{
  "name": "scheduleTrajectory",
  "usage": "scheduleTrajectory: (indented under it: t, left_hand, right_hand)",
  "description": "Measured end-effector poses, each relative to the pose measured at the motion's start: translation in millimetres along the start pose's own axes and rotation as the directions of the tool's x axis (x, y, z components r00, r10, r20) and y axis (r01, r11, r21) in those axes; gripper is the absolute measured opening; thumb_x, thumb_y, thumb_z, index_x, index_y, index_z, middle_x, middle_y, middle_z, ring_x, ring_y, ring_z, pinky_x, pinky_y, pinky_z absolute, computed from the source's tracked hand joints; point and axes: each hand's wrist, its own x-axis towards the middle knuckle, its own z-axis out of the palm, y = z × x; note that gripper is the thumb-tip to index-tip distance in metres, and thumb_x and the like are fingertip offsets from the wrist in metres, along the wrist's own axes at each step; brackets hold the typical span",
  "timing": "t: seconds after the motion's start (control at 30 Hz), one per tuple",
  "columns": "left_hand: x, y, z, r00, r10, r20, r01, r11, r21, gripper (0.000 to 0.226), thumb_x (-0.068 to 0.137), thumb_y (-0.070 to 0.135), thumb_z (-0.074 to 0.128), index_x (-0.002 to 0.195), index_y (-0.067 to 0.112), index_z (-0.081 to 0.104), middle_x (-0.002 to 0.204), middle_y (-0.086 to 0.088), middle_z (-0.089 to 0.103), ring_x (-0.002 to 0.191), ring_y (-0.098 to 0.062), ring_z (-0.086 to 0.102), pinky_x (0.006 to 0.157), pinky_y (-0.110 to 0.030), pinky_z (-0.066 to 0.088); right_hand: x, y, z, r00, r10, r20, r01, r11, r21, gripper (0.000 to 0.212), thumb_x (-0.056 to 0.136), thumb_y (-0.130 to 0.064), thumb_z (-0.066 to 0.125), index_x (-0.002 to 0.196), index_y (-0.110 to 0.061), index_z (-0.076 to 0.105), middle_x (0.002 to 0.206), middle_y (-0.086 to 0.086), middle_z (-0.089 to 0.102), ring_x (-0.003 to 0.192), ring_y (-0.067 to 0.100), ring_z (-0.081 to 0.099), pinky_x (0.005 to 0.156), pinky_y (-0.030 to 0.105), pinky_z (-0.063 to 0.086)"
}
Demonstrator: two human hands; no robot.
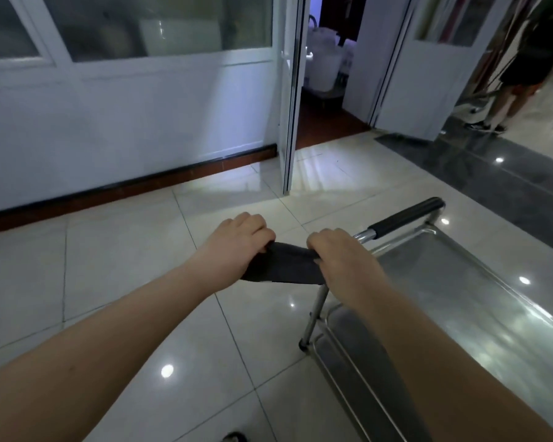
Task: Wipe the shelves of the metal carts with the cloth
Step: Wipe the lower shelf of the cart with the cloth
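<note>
- head view: the left hand and the right hand are both gripping a dark cloth, the fingers of each curling tightly round one end of it.
- the cloth is stretching between the two fists as a bunched band, its lower edge sagging a little. it is hanging in the air just beside the near left corner of the metal cart, not lying on either shelf.
- the right hand is hovering over that corner; whether it is touching the metal i cannot tell.
- both bare forearms are reaching in from the bottom edge, the right one crossing over the cart.
- the top shelf, a shiny steel tray with a raised rim, is reflecting ceiling lights, and a black-sleeved handle is running across its far end.
- the lower shelf is showing beneath it, beside an upright post that is ending in a small wheel.
- the cart is standing on a glossy pale tiled floor, with a dark stone band running past on the right.
- a white partition wall with glazed panels is facing the camera. a white door is standing ajar, with white tubs showing through the gap.
- at the top right a person in dark shorts is standing, only partly in view.
</note>
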Motion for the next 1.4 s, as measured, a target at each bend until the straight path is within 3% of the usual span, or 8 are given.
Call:
scheduleTrajectory:
  t: [0.1, 0.3, 0.5, 0.7, 0.87, 1.07, 1.3, 1.4]
  left_hand:
    - [-9, -19, 5, 0.997, -0.045, 0.066, 0.041, 0.997, 0.069, 0.043, 0.081, 0.007, 0.07, 0.121, 0.018, 0.057, 0.116, -0.006, 0.053, 0.102, -0.024, 0.049, 0.082, -0.035, 0.043]
    - [-13, -98, 41, 0.992, -0.049, 0.12, 0.042, 0.997, 0.064, 0.04, 0.093, 0.012, 0.056, 0.131, 0.022, 0.052, 0.124, -0.001, 0.05, 0.111, -0.02, 0.046, 0.092, -0.031, 0.04]
    - [22, -193, 66, 0.998, -0.036, 0.045, 0.04, 0.995, -0.086, 0.025, 0.094, 0.016, 0.057, 0.117, 0.021, 0.064, 0.11, 0.001, 0.057, 0.1, -0.019, 0.051, 0.084, -0.029, 0.041]
    - [97, -260, 87, 0.999, 0.015, 0.047, -0.005, 0.979, -0.202, 0.019, 0.095, 0.017, 0.058, 0.11, 0.017, 0.07, 0.104, -0.002, 0.064, 0.094, -0.022, 0.055, 0.081, -0.033, 0.045]
    - [164, -288, 119, 0.994, 0.043, 0.102, -0.021, 0.978, -0.209, 0.024, 0.098, 0.021, 0.052, 0.116, 0.02, 0.068, 0.11, 0.0, 0.063, 0.101, -0.022, 0.054, 0.085, -0.034, 0.044]
    - [278, -320, 158, 0.99, 0.034, 0.135, -0.003, 0.974, -0.228, 0.025, 0.099, 0.022, 0.05, 0.117, 0.021, 0.067, 0.11, 0.002, 0.06, 0.103, -0.018, 0.05, 0.086, -0.027, 0.039]
    - [433, -326, 197, 0.986, 0.088, 0.143, -0.051, 0.969, -0.24, 0.025, 0.1, 0.024, 0.048, 0.114, 0.021, 0.068, 0.106, 0.003, 0.061, 0.1, -0.016, 0.051, 0.087, -0.026, 0.04]
    - [510, -318, 224, 0.982, 0.14, 0.127, -0.101, 0.957, -0.273, 0.025, 0.099, 0.022, 0.049, 0.114, 0.019, 0.068, 0.108, 0.001, 0.062, 0.103, -0.017, 0.052, 0.09, -0.028, 0.041]
  right_hand:
    - [18, -18, 15, 1.0, -0.027, -0.013, 0.027, 1.0, -0.011, 0.027, 0.081, 0.0, 0.059, 0.098, -0.019, 0.049, 0.09, -0.003, 0.043, 0.086, 0.02, 0.042, 0.066, 0.031, 0.03]
    - [82, -46, 57, 0.993, 0.11, -0.032, -0.108, 0.992, 0.058, 0.015, 0.087, -0.001, 0.052, 0.098, -0.01, 0.058, 0.102, 0.006, 0.05, 0.094, 0.023, 0.044, 0.079, 0.035, 0.041]
    - [163, -58, 86, 0.976, 0.217, 0.005, -0.217, 0.972, 0.086, 0.017, 0.084, 0.001, 0.05, 0.097, -0.008, 0.055, 0.096, 0.005, 0.049, 0.092, 0.022, 0.042, 0.079, 0.036, 0.04]
    - [242, -22, 97, 0.967, 0.255, -0.011, -0.255, 0.967, 0.012, 0.014, 0.084, -0.003, 0.051, 0.096, -0.008, 0.054, 0.093, 0.006, 0.047, 0.088, 0.022, 0.041, 0.077, 0.031, 0.037]
    - [294, 30, 117, 0.97, 0.244, -0.027, -0.245, 0.967, -0.064, 0.018, 0.076, 0.001, 0.056, 0.092, -0.008, 0.055, 0.09, 0.008, 0.049, 0.083, 0.024, 0.04, 0.076, 0.032, 0.033]
    - [368, 144, 136, 0.966, 0.256, -0.01, -0.255, 0.963, 0.085, 0.014, 0.077, 0.0, 0.052, 0.089, -0.007, 0.053, 0.088, 0.004, 0.046, 0.085, 0.021, 0.037, 0.074, 0.029, 0.031]
    - [433, 286, 135, 0.934, 0.357, -0.027, -0.35, 0.927, 0.138, 0.013, 0.073, -0.003, 0.055, 0.085, -0.008, 0.055, 0.084, 0.002, 0.047, 0.084, 0.022, 0.042, 0.069, 0.026, 0.025]
    - [446, 350, 139, 0.89, 0.452, -0.054, -0.442, 0.886, 0.138, 0.013, 0.07, -0.002, 0.058, 0.083, -0.006, 0.056, 0.082, 0.005, 0.05, 0.081, 0.024, 0.044, 0.069, 0.029, 0.029]
